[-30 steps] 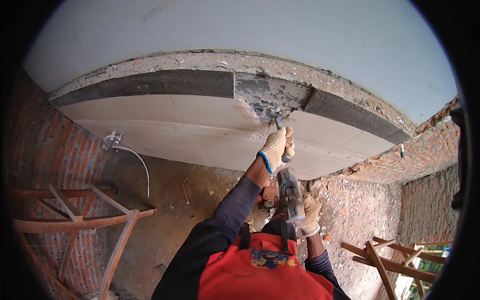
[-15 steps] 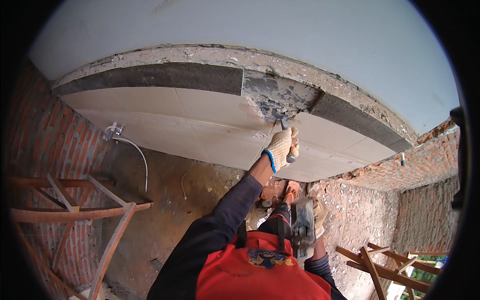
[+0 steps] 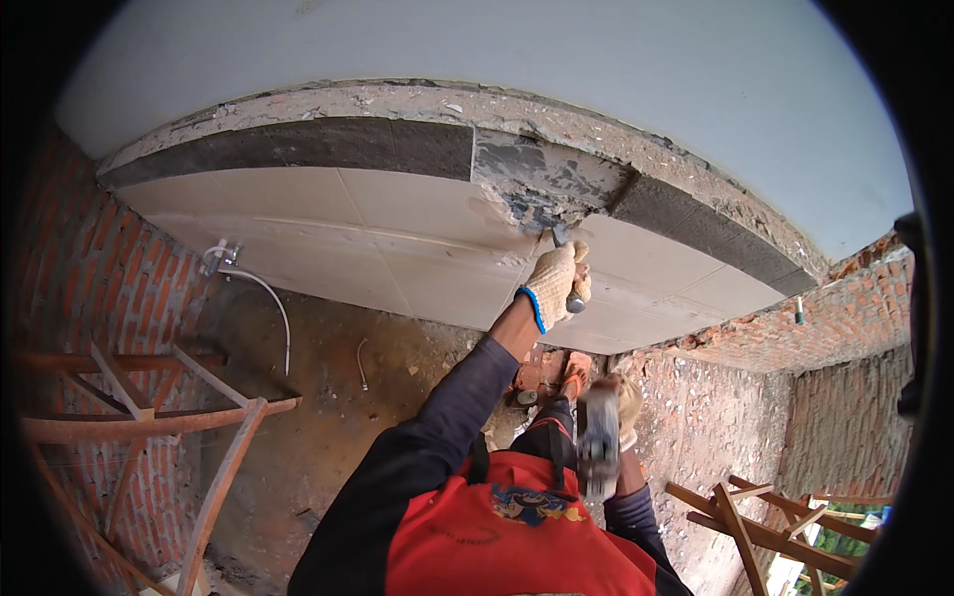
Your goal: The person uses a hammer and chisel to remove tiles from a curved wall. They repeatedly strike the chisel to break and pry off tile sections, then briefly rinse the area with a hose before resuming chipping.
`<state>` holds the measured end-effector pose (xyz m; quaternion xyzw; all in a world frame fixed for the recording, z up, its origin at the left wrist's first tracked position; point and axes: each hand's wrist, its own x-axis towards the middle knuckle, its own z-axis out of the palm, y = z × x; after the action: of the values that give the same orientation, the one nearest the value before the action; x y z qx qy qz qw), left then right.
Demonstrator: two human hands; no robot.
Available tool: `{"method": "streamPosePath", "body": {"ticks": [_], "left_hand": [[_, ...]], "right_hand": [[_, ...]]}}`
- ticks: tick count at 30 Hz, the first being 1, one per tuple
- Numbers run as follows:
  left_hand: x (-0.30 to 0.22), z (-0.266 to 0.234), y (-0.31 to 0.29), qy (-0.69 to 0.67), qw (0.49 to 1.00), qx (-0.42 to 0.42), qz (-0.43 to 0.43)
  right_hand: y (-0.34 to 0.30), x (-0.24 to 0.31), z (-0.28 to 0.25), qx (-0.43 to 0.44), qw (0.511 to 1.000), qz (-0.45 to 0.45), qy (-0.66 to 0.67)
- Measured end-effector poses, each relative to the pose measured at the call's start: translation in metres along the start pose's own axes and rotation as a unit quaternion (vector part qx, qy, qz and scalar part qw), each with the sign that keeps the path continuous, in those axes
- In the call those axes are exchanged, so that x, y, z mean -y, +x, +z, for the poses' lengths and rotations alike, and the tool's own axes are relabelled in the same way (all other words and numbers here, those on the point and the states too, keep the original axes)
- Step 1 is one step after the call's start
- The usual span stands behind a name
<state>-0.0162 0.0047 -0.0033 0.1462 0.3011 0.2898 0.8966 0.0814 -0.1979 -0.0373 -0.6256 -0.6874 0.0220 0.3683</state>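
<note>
My left hand [image 3: 553, 280], in a knitted glove with a blue cuff, is closed around a chisel [image 3: 559, 234]. The blade points at a chipped patch [image 3: 532, 207] along the upper edge of the cream wall tiles [image 3: 288, 204]. Broken tile and rough grey mortar show in that patch. My right hand [image 3: 627, 400], also gloved, grips a heavy hammer [image 3: 598, 442] low on my right. Its grey metal head is blurred and apart from the chisel, and hides part of the hand and most of the handle.
Dark grey edging tiles [image 3: 368, 145] run along a rough mortar ledge [image 3: 298, 107]. A tap [image 3: 221, 256] with a white hose hangs at left. Wooden frames [image 3: 129, 427] stand lower left, with more timbers [image 3: 765, 536] lower right. Broken bricks [image 3: 542, 368] lie by my foot.
The hammer in my right hand has shifted slightly and turned more upright in view. The whole scene has moved a little up and left; the chisel stays at the chipped patch.
</note>
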Motion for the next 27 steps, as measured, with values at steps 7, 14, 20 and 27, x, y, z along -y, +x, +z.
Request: {"method": "streamPosePath", "body": {"ticks": [7, 14, 20, 27], "left_hand": [[0.002, 0.002, 0.001, 0.017, 1.0, -0.025, 0.002], [0.006, -0.001, 0.008, -0.026, 0.999, -0.013, 0.015], [0.008, 0.006, 0.006, -0.011, 0.999, -0.029, 0.023], [0.006, 0.006, 0.005, -0.006, 0.999, -0.051, 0.011]], "right_hand": [[-0.012, 0.02, -0.005, 0.016, 0.971, 0.128, 0.2], [0.0, -0.002, 0.001, -0.005, 0.999, 0.026, 0.041], [-0.025, -0.002, 0.002, 0.02, 0.974, 0.154, 0.166], [-0.001, -0.002, 0.003, -0.043, 0.996, 0.041, 0.07]]}}
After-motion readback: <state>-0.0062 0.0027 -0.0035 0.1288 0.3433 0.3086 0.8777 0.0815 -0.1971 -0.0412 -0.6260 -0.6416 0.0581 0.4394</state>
